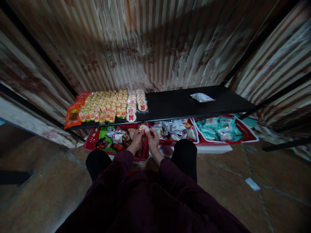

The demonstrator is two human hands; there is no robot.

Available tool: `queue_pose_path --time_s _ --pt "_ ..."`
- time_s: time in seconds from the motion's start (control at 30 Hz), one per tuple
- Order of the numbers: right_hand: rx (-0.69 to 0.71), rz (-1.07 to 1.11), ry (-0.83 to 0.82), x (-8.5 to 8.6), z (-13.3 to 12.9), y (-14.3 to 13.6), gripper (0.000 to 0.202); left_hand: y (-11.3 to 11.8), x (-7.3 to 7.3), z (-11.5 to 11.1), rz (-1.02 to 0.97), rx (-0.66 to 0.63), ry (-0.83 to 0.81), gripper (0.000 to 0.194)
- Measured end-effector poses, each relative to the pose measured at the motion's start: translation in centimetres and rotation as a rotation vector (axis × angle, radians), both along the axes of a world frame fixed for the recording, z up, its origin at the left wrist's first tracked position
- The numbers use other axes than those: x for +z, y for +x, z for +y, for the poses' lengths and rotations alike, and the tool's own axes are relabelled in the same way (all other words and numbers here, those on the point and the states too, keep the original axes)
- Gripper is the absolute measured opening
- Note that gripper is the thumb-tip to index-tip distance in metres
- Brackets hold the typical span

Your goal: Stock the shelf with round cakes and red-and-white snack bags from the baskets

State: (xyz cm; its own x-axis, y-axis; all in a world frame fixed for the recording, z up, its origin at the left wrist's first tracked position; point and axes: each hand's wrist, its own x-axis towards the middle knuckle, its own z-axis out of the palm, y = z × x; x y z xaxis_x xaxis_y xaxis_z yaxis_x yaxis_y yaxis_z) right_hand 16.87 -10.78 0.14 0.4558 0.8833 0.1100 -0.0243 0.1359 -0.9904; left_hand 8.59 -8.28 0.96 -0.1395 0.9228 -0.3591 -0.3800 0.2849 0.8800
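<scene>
Three snack-filled red baskets (89, 139) sit below a curtain-backed black shelf (170, 102); left hand (136, 139) and right hand (153, 140) grip a round snack packet (143, 128).

We're on a single head-worn view, looking forward and steeply down over the lap, the shelf (170, 103) apparently within reach, edges dim.

No wording legible, only small, blurred print.
Unreadable marks show on the held packet (143, 128), the red-labelled round packets (131, 117) just beyond the grip, the orange bags (73, 117) to its left and the teal packets (224, 132) to its right.
</scene>
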Motion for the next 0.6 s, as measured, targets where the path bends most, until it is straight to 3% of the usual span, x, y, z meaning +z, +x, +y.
queue_pose_path --time_s 0.13,0.27,0.47,0.6 --pt "0.045 -0.316 0.051 -0.3 -1.0 -0.3 0.029 -0.6 -0.6 -0.5 -0.237 -0.068 -0.190 0.027" --pt "0.135 -0.586 0.155 -1.2 -2.2 -0.8 0.026 -1.5 -1.1 -0.9 -0.404 -0.047 -0.189 0.031" --pt "0.233 -0.678 0.197 -1.6 -3.4 -1.8 0.026 -2.3 -1.0 -0.9 -0.480 -0.106 -0.221 0.042" --pt "0.233 -0.682 0.182 -1.7 -3.3 -1.7 0.027 -2.7 -1.0 -1.0 -0.488 -0.062 -0.236 0.040"
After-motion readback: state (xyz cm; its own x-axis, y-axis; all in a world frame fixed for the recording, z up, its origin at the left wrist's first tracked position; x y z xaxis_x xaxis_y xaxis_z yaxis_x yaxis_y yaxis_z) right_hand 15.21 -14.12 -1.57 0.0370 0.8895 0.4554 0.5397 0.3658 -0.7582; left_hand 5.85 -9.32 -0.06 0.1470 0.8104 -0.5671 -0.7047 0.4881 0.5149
